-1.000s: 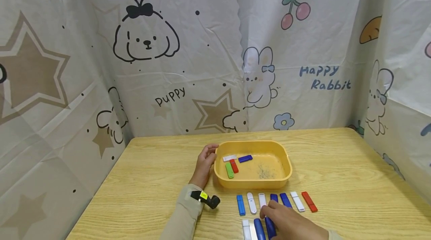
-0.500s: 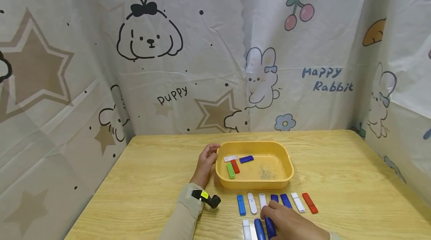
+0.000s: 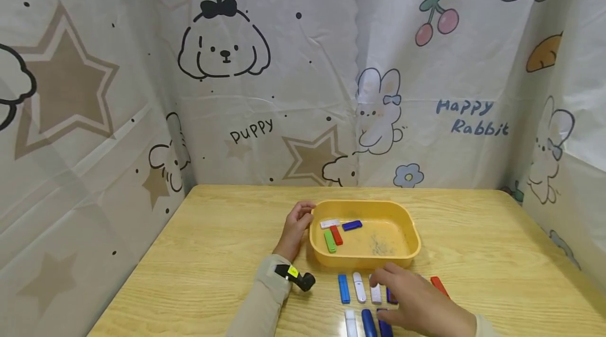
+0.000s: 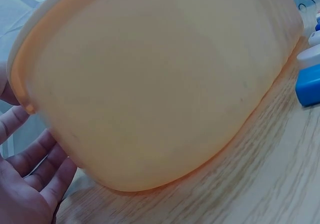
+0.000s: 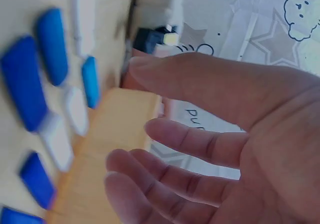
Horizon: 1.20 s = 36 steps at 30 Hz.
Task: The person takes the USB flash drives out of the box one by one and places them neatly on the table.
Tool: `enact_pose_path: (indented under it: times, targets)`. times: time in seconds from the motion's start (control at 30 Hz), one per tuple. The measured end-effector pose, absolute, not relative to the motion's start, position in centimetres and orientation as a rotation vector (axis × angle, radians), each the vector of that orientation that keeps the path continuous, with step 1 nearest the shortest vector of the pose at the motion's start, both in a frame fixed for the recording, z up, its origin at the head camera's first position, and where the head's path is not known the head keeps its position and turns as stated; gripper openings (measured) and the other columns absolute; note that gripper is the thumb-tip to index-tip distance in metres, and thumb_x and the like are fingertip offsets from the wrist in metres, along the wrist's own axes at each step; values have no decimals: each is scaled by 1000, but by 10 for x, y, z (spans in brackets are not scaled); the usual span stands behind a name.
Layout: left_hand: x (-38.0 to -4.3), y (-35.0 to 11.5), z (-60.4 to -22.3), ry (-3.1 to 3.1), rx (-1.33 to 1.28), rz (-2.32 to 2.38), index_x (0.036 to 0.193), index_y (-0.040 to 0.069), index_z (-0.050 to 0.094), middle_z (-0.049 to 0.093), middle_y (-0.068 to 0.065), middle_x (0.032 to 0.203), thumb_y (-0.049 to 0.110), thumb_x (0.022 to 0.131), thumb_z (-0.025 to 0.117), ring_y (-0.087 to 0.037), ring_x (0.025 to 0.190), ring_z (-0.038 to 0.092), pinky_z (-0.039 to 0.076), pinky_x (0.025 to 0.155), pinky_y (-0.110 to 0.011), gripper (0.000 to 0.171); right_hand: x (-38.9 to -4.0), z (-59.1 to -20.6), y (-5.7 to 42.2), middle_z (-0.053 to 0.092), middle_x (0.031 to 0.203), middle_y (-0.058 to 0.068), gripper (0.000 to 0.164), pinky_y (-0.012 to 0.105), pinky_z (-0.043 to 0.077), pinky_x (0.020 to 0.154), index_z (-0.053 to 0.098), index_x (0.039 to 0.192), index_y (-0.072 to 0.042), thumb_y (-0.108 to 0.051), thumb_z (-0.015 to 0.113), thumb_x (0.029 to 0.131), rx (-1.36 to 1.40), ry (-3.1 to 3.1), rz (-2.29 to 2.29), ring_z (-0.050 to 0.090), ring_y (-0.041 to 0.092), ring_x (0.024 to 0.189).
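My left hand [image 3: 294, 229] lies along the left side of a yellow plastic basin [image 3: 364, 262], its fingertips [image 4: 62, 171] right at the outer wall. Inside the basin are a white, a blue, a red and a green USB stick [image 3: 330, 241]. My right hand [image 3: 421, 295] hovers over two rows of USB sticks in front of the basin, with spread fingers and nothing between them. Near its fingers are a white stick [image 3: 375, 294] and dark blue sticks [image 3: 384, 322]. Part of the upper row is hidden under the hand.
A light blue USB stick [image 3: 343, 288] and a rounded white one [image 3: 359, 288] lie at the row's left end; a red one [image 3: 439, 285] sticks out beyond my right hand. A patterned curtain [image 3: 303, 90] encloses the wooden table [image 3: 227, 232]. My left wrist wears a camera [image 3: 303, 280].
My right hand has lifted off the dark blue USB stick in the lower row and moved up toward the basin, its fingers spreading. The left hand stays beside the basin. The head view has shifted slightly.
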<state>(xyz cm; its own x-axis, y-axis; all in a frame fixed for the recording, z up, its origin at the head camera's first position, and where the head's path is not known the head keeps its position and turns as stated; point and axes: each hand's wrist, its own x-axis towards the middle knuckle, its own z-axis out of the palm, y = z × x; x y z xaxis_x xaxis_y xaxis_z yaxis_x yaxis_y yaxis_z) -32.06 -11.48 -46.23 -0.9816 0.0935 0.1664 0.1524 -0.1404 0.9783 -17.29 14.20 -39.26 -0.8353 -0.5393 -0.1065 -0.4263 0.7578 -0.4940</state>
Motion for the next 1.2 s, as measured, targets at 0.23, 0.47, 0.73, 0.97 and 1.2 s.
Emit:
enact_pose_path:
  times: [0.23,0.47,0.73,0.97,1.2]
  targets:
    - [-319,-117,-460,-2059,-284,-2291,118,-11,52,52,-32,115,-2,86,51,-29,102,51,42,83,-28,34,-197,-363,130,57,94,-5,33,24,48,62,62,102,-16,-22,81,76,-1005,2900,-648,55,7,72]
    - [-318,-115,-462,-2073,-292,-2276,117,-10,53,54,-30,112,-1,86,51,-20,95,52,44,81,-30,33,-237,-348,105,62,95,0,33,32,50,68,62,99,-14,-20,82,74,-943,2931,-542,55,12,74]
    - [-318,-116,-463,-2032,-287,-2289,115,-11,53,51,-35,113,-2,85,51,-13,91,51,42,81,-28,31,-278,-350,73,64,95,2,38,37,50,77,63,106,-9,-18,82,75,-839,2873,-410,58,18,84]
    - [-318,-117,-467,-2021,-291,-2300,115,-14,51,51,-34,110,-4,84,51,-12,88,50,42,79,-28,33,-302,-363,53,63,95,3,44,34,49,65,62,111,-8,-15,82,73,-702,2780,-382,55,16,73]
    - [-319,-116,-465,-2009,-323,-2283,113,-15,51,57,-23,103,-3,83,51,-15,88,52,44,79,-31,32,-313,-368,43,59,78,3,48,29,46,53,58,116,-12,-16,81,75,-530,2669,-395,56,19,63]
